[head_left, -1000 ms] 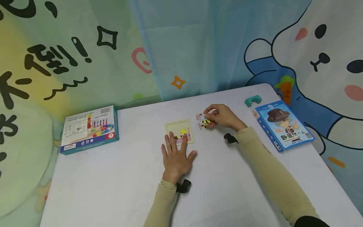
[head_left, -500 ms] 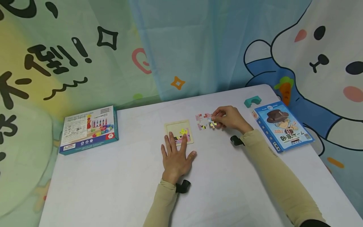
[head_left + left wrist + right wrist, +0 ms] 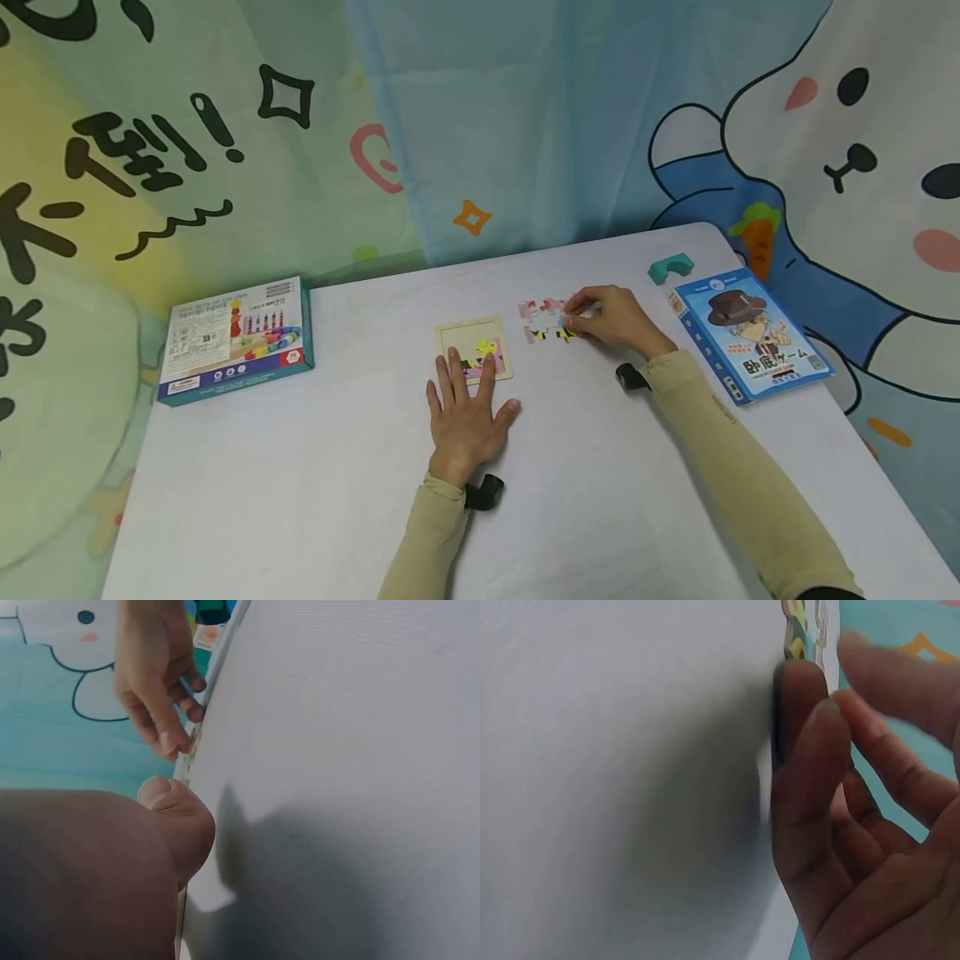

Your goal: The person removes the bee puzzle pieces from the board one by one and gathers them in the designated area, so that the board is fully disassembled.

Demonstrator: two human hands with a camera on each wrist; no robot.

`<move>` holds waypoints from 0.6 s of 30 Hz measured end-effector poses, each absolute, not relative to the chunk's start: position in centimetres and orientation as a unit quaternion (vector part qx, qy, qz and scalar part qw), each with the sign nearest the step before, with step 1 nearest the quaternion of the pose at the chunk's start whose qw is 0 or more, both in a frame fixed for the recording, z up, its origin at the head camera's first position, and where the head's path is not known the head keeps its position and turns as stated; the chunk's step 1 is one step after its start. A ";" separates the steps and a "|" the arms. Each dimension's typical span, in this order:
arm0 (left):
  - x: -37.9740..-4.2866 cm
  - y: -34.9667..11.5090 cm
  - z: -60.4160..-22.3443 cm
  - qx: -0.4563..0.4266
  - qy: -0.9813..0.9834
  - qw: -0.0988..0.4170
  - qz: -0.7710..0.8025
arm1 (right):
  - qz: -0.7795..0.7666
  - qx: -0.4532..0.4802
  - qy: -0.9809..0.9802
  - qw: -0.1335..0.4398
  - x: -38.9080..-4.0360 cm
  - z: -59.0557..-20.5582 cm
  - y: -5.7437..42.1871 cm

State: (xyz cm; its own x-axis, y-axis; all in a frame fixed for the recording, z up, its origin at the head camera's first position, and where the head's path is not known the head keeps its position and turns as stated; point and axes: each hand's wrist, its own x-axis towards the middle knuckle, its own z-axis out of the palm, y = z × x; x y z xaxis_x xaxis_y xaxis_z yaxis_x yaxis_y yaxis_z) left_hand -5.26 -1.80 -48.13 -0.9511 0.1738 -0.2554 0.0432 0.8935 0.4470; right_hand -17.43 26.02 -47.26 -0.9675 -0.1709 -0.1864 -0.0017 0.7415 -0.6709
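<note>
A shallow square puzzle tray (image 3: 443, 337) lies on the white table, with a yellow and pink part of a picture in its lower right. My left hand (image 3: 468, 423) rests flat with spread fingers, its fingertips over the tray's lower edge. Several loose jigsaw pieces (image 3: 534, 335) in pink, yellow and black lie just right of the tray. At their right side my right hand (image 3: 617, 318) has bent fingers and pinches a jigsaw piece (image 3: 801, 686), largely hidden behind the thumb. In the left wrist view, the right hand (image 3: 154, 682) appears beyond the left thumb.
A blue game box (image 3: 750, 333) lies at the right edge of the table, with a teal arch-shaped block (image 3: 671, 267) behind it. At the far left is a flat toy box (image 3: 237, 340). A printed curtain (image 3: 495, 125) hangs behind the table (image 3: 315, 483).
My right hand has shifted to the right along the loose pieces, uncovering more of them. The left hand stays in place on the tray.
</note>
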 end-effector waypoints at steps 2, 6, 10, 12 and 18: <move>-5.3 -1.8 -48.2 0.057 0.960 0.146 0.230 | -0.348 -0.050 0.929 0.112 -17.3 -47.2 26.2; -5.3 -1.9 -48.2 0.056 0.960 0.154 0.228 | -0.343 -0.053 0.931 0.116 -17.0 -47.3 26.5; -5.4 -1.9 -48.1 0.054 0.960 0.163 0.219 | -0.341 -0.058 0.930 0.122 -16.9 -47.6 26.6; -5.4 -1.9 -48.0 0.055 0.961 0.161 0.217 | -0.342 -0.059 0.930 0.122 -16.9 -47.7 26.5; -5.3 -1.9 -47.6 0.057 0.965 0.157 0.200 | -0.340 -0.065 0.930 0.125 -16.9 -47.7 26.4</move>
